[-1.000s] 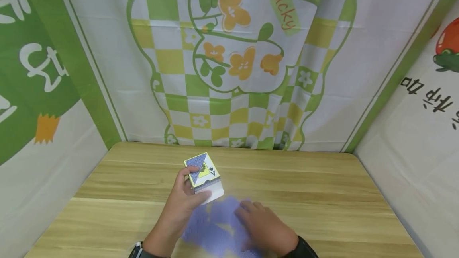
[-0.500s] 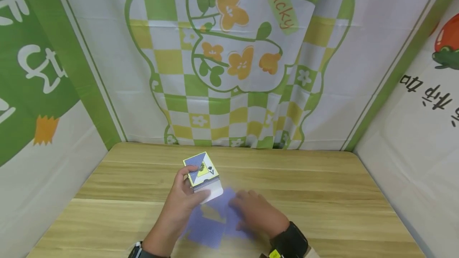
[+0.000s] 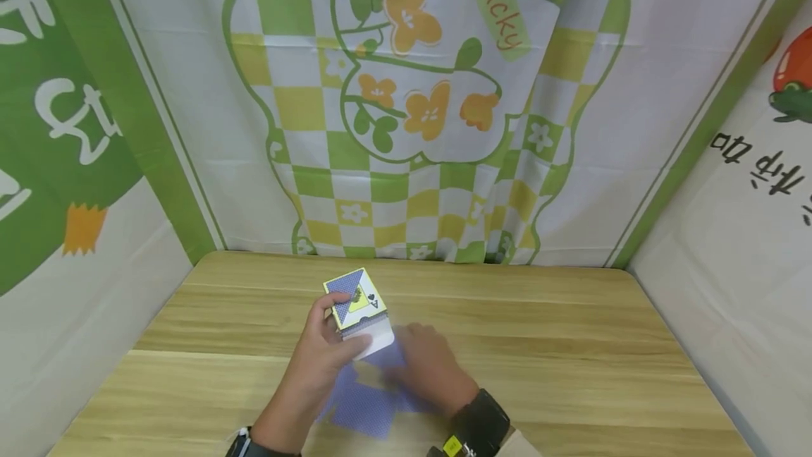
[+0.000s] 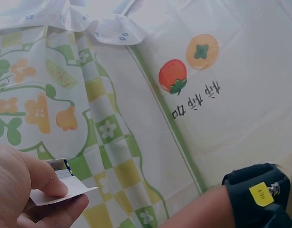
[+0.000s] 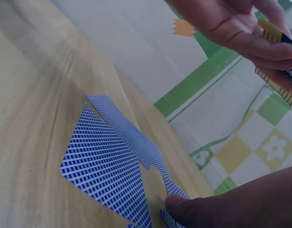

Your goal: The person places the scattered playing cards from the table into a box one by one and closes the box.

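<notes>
My left hand (image 3: 326, 340) grips a playing-card box (image 3: 357, 302) above the table, fingers along its far side and thumb on the white opened flap (image 3: 377, 337). The box front carries an ace design and blue check. Blue-backed playing cards (image 3: 364, 407) lie face down and overlapping on the wood, below the box. Over their right side is my right hand (image 3: 434, 365), blurred, thumb spread from the fingers. In the right wrist view its thumb (image 5: 183, 206) touches a card's edge beside a larger card (image 5: 105, 161); the other fingertips are hidden.
The wooden table (image 3: 571, 344) reaches back to a green-and-white checked curtain (image 3: 419, 210). Printed cloth walls stand on the left (image 3: 146, 266) and right (image 3: 729, 266). A dark band (image 3: 478, 422) with a yellow tag wraps my right wrist.
My right hand has moved left and away from me, closer to the box, drawing the cards at the right inward. The left hand and box have stayed nearly still.
</notes>
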`<state>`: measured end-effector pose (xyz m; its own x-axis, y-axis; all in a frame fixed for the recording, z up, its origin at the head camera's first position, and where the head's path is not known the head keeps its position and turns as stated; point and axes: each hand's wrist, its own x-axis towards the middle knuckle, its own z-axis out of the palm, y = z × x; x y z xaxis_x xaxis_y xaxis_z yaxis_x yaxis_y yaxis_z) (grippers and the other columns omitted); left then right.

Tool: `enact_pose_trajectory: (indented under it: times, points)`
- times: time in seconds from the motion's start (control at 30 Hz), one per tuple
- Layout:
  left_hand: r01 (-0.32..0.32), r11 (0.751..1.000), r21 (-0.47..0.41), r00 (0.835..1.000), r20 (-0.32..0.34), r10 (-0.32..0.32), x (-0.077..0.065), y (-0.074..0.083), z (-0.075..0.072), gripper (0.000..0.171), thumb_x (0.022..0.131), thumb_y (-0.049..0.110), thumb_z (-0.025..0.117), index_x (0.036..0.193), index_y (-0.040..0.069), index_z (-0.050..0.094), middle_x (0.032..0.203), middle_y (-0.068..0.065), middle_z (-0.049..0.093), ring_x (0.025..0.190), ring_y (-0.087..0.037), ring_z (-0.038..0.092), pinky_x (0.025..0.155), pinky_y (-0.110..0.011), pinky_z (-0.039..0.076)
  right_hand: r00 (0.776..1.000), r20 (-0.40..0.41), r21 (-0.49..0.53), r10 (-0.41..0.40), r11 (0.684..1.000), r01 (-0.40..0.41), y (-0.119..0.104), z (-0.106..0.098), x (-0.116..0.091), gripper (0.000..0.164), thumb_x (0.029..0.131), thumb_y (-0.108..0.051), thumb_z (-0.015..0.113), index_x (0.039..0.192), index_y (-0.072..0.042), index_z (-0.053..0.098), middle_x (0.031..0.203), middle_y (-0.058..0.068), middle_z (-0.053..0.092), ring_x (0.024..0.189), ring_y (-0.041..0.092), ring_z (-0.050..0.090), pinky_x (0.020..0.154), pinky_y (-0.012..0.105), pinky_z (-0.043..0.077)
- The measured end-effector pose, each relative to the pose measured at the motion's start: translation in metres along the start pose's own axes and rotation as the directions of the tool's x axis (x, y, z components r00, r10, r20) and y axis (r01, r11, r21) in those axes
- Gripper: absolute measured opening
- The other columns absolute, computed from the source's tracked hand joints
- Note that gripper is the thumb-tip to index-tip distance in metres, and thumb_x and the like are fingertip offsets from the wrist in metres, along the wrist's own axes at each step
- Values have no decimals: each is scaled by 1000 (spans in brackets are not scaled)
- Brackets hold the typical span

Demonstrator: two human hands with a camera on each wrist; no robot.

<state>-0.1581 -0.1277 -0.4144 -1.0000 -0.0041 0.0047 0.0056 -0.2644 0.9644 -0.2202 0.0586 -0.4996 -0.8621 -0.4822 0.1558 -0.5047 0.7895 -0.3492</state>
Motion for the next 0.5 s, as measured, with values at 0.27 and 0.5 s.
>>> enact_pose_trajectory:
  times: [0.27,0.5]
  points:
    - [-4,1000,-3,1000,-13,4,-2,0,-1,70,79,-16,64,135,16,36,136,-25,50,108,-25,66,87,-33,58,997,49,-48,64,997,-62,-8,6,12,46,77,-43,78,115,-19,68,99,2,65,91,23,56,78,46,48]
    - [-14,1000,-1,1000,-12,14,-1,3,-2,69,80,-16,63,135,15,35,136,-25,50,107,-25,66,85,-33,58,993,110,-28,43,999,-40,-10,2,16,24,83,-36,74,99,-19,68,84,1,60,83,24,54,74,46,47]
